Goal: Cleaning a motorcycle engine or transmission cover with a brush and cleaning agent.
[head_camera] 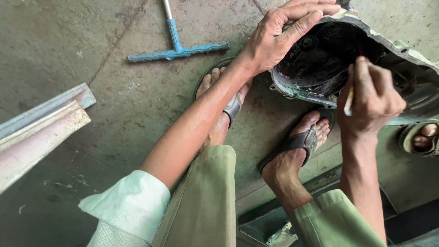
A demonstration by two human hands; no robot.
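A greasy metal housing point(402, 50), hollow and black inside, stands on the concrete floor at the upper right. My left hand point(279, 34) lies flat on its upper left rim and grips the edge. My right hand point(372, 93) is closed around a thin yellowish tool point(350, 101), whose tip points into the dark cavity; the tip itself is hidden by my fingers. Both my feet point(292, 151) in dark sandals rest on the floor just below the housing.
A blue T-handle wrench point(176, 48) lies on the floor at the top centre. Angled metal bars point(41, 123) lie at the left edge. Another person's sandalled foot point(423, 137) shows at the right edge. A dark metal frame point(274, 215) sits under my legs.
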